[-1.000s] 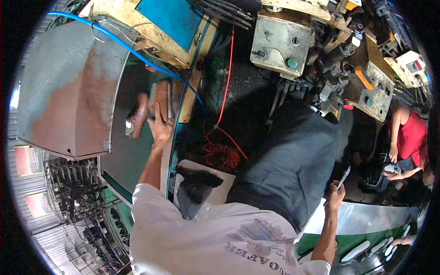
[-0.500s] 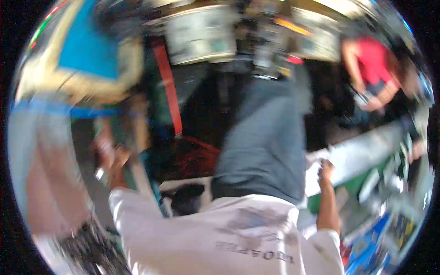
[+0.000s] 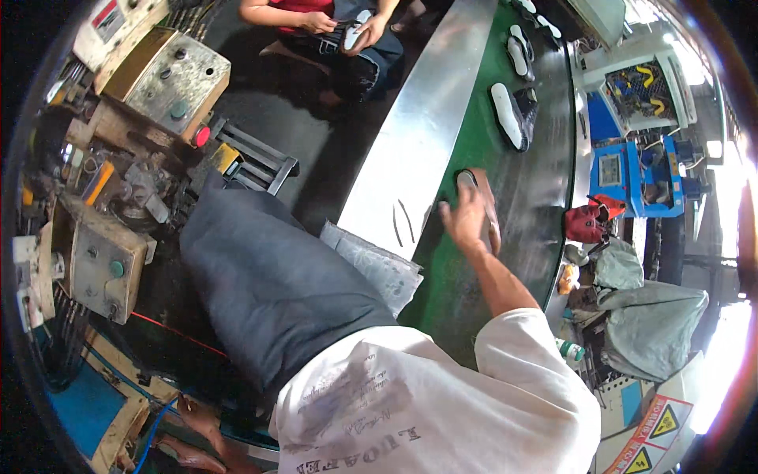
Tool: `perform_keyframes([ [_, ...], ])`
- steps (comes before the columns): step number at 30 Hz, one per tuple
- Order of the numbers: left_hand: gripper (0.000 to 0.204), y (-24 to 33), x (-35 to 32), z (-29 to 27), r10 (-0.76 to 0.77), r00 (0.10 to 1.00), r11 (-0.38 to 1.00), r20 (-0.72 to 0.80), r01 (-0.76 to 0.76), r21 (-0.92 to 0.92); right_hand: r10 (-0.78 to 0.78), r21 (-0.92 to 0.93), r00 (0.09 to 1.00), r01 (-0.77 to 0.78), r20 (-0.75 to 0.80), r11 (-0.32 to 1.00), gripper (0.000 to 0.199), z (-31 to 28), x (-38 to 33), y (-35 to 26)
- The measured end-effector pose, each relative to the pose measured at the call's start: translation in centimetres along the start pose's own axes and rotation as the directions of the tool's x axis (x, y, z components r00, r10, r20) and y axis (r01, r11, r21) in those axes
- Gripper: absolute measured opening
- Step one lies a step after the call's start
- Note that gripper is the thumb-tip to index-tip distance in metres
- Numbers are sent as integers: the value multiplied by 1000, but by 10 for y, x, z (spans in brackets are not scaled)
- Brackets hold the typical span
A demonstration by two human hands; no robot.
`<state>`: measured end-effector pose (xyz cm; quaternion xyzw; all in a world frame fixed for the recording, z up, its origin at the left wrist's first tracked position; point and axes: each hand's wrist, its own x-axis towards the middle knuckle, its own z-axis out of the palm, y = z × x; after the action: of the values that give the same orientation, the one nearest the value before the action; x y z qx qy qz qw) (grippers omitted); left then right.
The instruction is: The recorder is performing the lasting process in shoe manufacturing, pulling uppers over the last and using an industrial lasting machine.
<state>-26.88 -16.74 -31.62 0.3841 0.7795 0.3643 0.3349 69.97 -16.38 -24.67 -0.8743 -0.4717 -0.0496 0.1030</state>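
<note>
On the green conveyor belt [image 3: 442, 272], a brown shoe [image 3: 493, 217] with a pale sole lies under my right hand [image 3: 469, 217]. That hand's thumb stands away from its fingers, which reach over the shoe's near side. At the lower left, my left hand [image 3: 199, 416] hangs low beside a wooden frame with a blue top [image 3: 63, 426]. Its fingers are hard to make out, and a brown shape [image 3: 188, 456] lies close to it. Farther along the belt, a black shoe with a white sole [image 3: 509, 114] rests on its side.
Several more shoes [image 3: 519, 51] lie farther up the belt. A metal ledge [image 3: 418, 118] runs alongside, bearing two thin dark strips [image 3: 405, 221]. A co-worker's hands [image 3: 363, 35] hold a shoe. Machine control boxes [image 3: 170, 83] stand left; a red bag [image 3: 584, 223] sits beyond the belt.
My view has swung right, bringing the belt and its shoes to the middle. My right hand now reaches over the brown shoe; the machines have shifted left in view.
</note>
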Motion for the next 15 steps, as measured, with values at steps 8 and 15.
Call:
perform_keyframes([
  [8,40,146,-9,107,252,944,875,214,-317,367,440,212,772,-576,459,790,113,-3,-35,138],
  [15,35,373,-78,342,515,701,848,493,-502,-171,346,768,751,-629,562,118,71,-2,-47,67],
])
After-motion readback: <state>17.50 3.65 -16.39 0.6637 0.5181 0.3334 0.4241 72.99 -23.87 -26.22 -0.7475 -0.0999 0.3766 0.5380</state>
